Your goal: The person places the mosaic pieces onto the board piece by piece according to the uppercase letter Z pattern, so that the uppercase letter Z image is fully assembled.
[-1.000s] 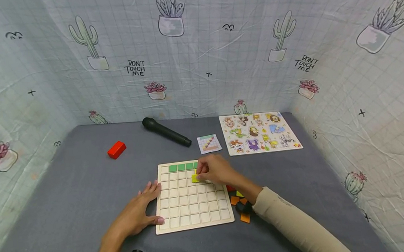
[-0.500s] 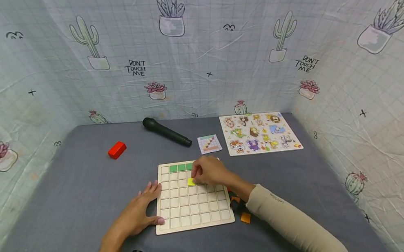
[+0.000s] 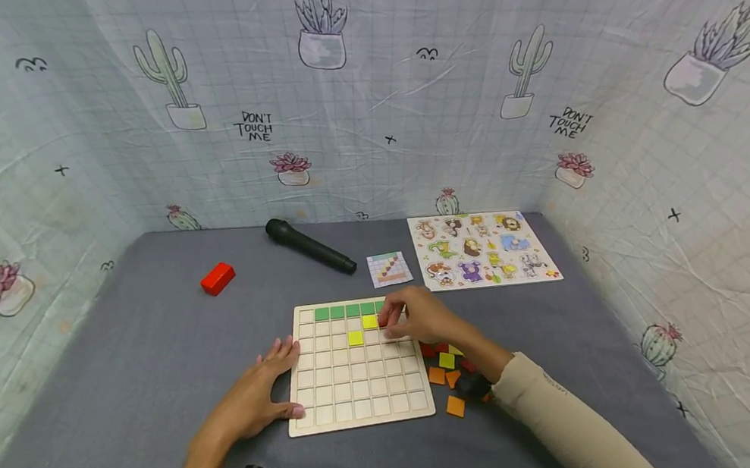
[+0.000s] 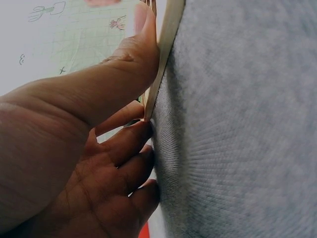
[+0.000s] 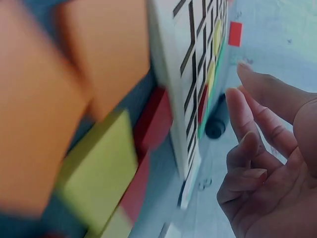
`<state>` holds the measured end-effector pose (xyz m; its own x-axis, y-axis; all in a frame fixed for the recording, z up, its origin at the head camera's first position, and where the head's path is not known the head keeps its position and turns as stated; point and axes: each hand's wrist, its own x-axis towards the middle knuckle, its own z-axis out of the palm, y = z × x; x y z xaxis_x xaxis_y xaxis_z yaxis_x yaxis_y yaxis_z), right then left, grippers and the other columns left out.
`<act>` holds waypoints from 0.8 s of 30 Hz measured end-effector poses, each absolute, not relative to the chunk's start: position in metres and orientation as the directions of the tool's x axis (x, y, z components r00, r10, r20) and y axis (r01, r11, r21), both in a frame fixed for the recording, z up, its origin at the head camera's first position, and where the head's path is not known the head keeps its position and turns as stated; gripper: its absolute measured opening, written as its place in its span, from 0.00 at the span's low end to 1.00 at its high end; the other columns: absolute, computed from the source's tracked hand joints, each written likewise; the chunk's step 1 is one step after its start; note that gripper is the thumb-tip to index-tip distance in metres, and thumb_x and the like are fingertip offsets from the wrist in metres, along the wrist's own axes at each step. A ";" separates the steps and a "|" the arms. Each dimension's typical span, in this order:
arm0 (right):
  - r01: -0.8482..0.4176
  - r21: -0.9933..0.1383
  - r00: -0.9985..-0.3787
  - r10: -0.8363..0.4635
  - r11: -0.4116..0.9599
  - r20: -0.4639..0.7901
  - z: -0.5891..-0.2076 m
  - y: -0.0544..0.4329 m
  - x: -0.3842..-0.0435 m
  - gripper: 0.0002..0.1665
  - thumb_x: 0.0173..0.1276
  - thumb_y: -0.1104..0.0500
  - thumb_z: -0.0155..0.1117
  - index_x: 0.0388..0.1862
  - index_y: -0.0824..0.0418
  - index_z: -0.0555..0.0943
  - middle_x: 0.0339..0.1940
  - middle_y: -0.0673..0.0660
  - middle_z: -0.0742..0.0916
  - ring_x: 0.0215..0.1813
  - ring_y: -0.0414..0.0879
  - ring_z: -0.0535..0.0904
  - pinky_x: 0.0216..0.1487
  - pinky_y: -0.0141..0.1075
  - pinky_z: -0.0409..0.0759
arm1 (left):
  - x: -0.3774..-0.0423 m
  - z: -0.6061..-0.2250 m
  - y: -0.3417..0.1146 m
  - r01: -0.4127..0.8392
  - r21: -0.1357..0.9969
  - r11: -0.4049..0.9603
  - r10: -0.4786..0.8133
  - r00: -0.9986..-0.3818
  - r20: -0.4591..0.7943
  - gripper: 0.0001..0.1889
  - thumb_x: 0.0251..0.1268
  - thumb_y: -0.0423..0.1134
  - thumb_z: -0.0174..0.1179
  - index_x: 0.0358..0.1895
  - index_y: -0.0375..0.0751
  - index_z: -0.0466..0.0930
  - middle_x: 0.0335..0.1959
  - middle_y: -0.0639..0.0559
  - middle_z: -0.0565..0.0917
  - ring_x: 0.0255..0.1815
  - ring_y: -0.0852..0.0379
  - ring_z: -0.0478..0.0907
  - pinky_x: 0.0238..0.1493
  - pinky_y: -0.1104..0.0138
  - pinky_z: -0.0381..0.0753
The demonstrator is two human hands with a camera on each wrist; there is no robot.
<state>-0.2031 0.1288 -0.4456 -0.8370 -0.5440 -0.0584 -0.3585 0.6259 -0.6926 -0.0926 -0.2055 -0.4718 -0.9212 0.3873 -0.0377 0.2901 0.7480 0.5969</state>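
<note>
A pale wooden grid board (image 3: 342, 391) lies in the middle of the table. Green tiles (image 3: 337, 312) line its top row. Below them sit two yellow tiles, one upper right (image 3: 370, 321) and one lower left (image 3: 355, 338). My left hand (image 3: 255, 395) rests spread against the board's left edge, thumb on the rim. In the left wrist view its thumb (image 4: 141, 29) lies along that edge. Over the upper right squares hovers my right hand (image 3: 418, 316), fingers bent and nothing between them. A red tile (image 5: 202, 104) lies on the board near its fingertips.
Loose orange (image 3: 456, 406), yellow (image 3: 446, 361) and red pieces lie right of the board. Behind it are a black microphone (image 3: 311, 247), a small pattern card (image 3: 389, 269) and an animal puzzle board (image 3: 484, 248). A red block (image 3: 218, 279) lies at back left.
My right hand set down the yellow tile it was pinching in the lower left square, let go and drew back to the right. The left hand has stayed put.
</note>
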 end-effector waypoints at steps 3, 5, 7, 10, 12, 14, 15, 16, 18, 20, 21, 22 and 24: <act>-0.332 -0.702 -0.846 -0.528 0.630 -0.074 -0.444 0.145 -0.198 0.09 0.67 0.62 0.79 0.45 0.57 0.89 0.33 0.50 0.88 0.31 0.47 0.79 0.33 0.34 0.79 | -0.093 -0.471 -0.206 0.299 0.596 0.746 0.391 -0.920 -0.029 0.56 0.49 0.46 0.82 0.81 0.29 0.63 0.84 0.32 0.60 0.86 0.29 0.54 0.82 0.32 0.56; -0.313 -0.710 -0.852 -0.517 0.631 -0.084 -0.444 0.156 -0.195 0.09 0.67 0.62 0.78 0.46 0.58 0.89 0.33 0.50 0.88 0.31 0.47 0.79 0.32 0.34 0.79 | -0.092 -0.471 -0.206 0.306 0.591 0.746 0.396 -0.918 -0.025 0.55 0.49 0.46 0.82 0.80 0.29 0.63 0.84 0.31 0.60 0.85 0.28 0.54 0.82 0.32 0.57; -0.300 -0.712 -0.854 -0.511 0.634 -0.095 -0.444 0.165 -0.192 0.10 0.66 0.63 0.79 0.45 0.58 0.89 0.34 0.50 0.88 0.31 0.46 0.79 0.33 0.34 0.79 | -0.092 -0.470 -0.206 0.309 0.590 0.746 0.398 -0.917 -0.024 0.55 0.49 0.45 0.82 0.80 0.28 0.63 0.84 0.30 0.61 0.85 0.28 0.54 0.81 0.32 0.57; -0.291 -0.708 -0.857 -0.505 0.643 -0.106 -0.446 0.178 -0.188 0.10 0.65 0.62 0.80 0.44 0.58 0.89 0.34 0.51 0.88 0.31 0.47 0.79 0.34 0.34 0.80 | -0.092 -0.470 -0.206 0.308 0.590 0.747 0.399 -0.916 -0.027 0.55 0.49 0.45 0.82 0.80 0.28 0.63 0.84 0.31 0.60 0.85 0.28 0.54 0.81 0.32 0.58; -0.279 -0.698 -0.859 -0.496 0.660 -0.127 -0.448 0.184 -0.186 0.11 0.63 0.61 0.82 0.43 0.56 0.89 0.35 0.51 0.88 0.33 0.48 0.80 0.36 0.34 0.81 | -0.092 -0.470 -0.206 0.305 0.593 0.746 0.398 -0.917 -0.030 0.55 0.49 0.45 0.82 0.80 0.28 0.63 0.84 0.31 0.60 0.85 0.28 0.54 0.81 0.32 0.57; -0.257 -0.686 -0.863 -0.481 0.681 -0.154 -0.449 0.188 -0.184 0.11 0.62 0.60 0.83 0.42 0.55 0.90 0.36 0.51 0.88 0.35 0.47 0.81 0.38 0.35 0.82 | -0.092 -0.470 -0.206 0.304 0.594 0.745 0.398 -0.917 -0.030 0.55 0.49 0.46 0.82 0.80 0.29 0.63 0.84 0.31 0.60 0.85 0.28 0.54 0.81 0.32 0.57; -0.251 -0.676 -0.863 -0.476 0.693 -0.168 -0.449 0.189 -0.184 0.12 0.61 0.59 0.84 0.42 0.54 0.90 0.37 0.50 0.88 0.36 0.47 0.81 0.39 0.36 0.83 | -0.092 -0.470 -0.206 0.303 0.595 0.745 0.397 -0.917 -0.030 0.55 0.49 0.46 0.82 0.80 0.29 0.63 0.84 0.32 0.60 0.86 0.28 0.54 0.81 0.32 0.57; -0.245 -0.664 -0.864 -0.470 0.707 -0.181 -0.450 0.190 -0.183 0.13 0.60 0.58 0.84 0.42 0.53 0.90 0.37 0.50 0.88 0.37 0.46 0.81 0.41 0.37 0.83 | -0.092 -0.470 -0.206 0.303 0.595 0.745 0.397 -0.918 -0.030 0.56 0.49 0.46 0.82 0.80 0.29 0.63 0.84 0.32 0.60 0.86 0.28 0.54 0.82 0.32 0.57; -0.245 -0.640 -0.862 -0.465 0.728 -0.200 -0.451 0.190 -0.182 0.14 0.58 0.57 0.86 0.42 0.51 0.90 0.37 0.49 0.88 0.39 0.44 0.81 0.44 0.38 0.82 | -0.092 -0.470 -0.206 0.303 0.595 0.745 0.395 -0.918 -0.028 0.56 0.49 0.46 0.82 0.81 0.29 0.63 0.84 0.32 0.60 0.86 0.29 0.54 0.82 0.32 0.57; -0.255 -0.618 -0.861 -0.466 0.744 -0.205 -0.453 0.190 -0.180 0.15 0.57 0.56 0.86 0.41 0.51 0.89 0.36 0.48 0.87 0.39 0.43 0.80 0.46 0.39 0.82 | -0.092 -0.470 -0.206 0.303 0.594 0.745 0.395 -0.918 -0.027 0.56 0.49 0.46 0.82 0.81 0.29 0.63 0.84 0.32 0.60 0.86 0.29 0.54 0.82 0.32 0.57; -0.260 -0.608 -0.862 -0.465 0.750 -0.205 -0.454 0.190 -0.180 0.14 0.57 0.56 0.87 0.40 0.50 0.89 0.35 0.48 0.87 0.38 0.42 0.80 0.46 0.39 0.81 | -0.092 -0.470 -0.206 0.303 0.595 0.745 0.395 -0.918 -0.027 0.56 0.49 0.46 0.82 0.81 0.29 0.63 0.84 0.32 0.60 0.86 0.29 0.54 0.82 0.32 0.57; -0.260 -0.603 -0.863 -0.461 0.754 -0.205 -0.455 0.190 -0.179 0.14 0.57 0.56 0.86 0.39 0.50 0.89 0.34 0.47 0.87 0.37 0.42 0.79 0.46 0.39 0.80 | -0.092 -0.470 -0.206 0.303 0.595 0.744 0.395 -0.918 -0.026 0.56 0.49 0.46 0.82 0.81 0.29 0.63 0.84 0.32 0.60 0.86 0.29 0.54 0.82 0.32 0.57; -0.259 -0.600 -0.867 -0.455 0.757 -0.200 -0.456 0.188 -0.179 0.13 0.58 0.57 0.86 0.37 0.51 0.88 0.32 0.47 0.86 0.36 0.42 0.79 0.44 0.38 0.80 | -0.092 -0.470 -0.205 0.306 0.594 0.744 0.397 -0.918 -0.024 0.56 0.49 0.46 0.82 0.80 0.29 0.63 0.84 0.32 0.60 0.86 0.29 0.54 0.81 0.32 0.57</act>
<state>-0.1786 0.1885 -0.4564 -0.8675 -0.4554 -0.2001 -0.2591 0.7570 -0.5998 -0.0923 -0.2055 -0.4701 -0.9176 0.3968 -0.0242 0.3059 0.7437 0.5944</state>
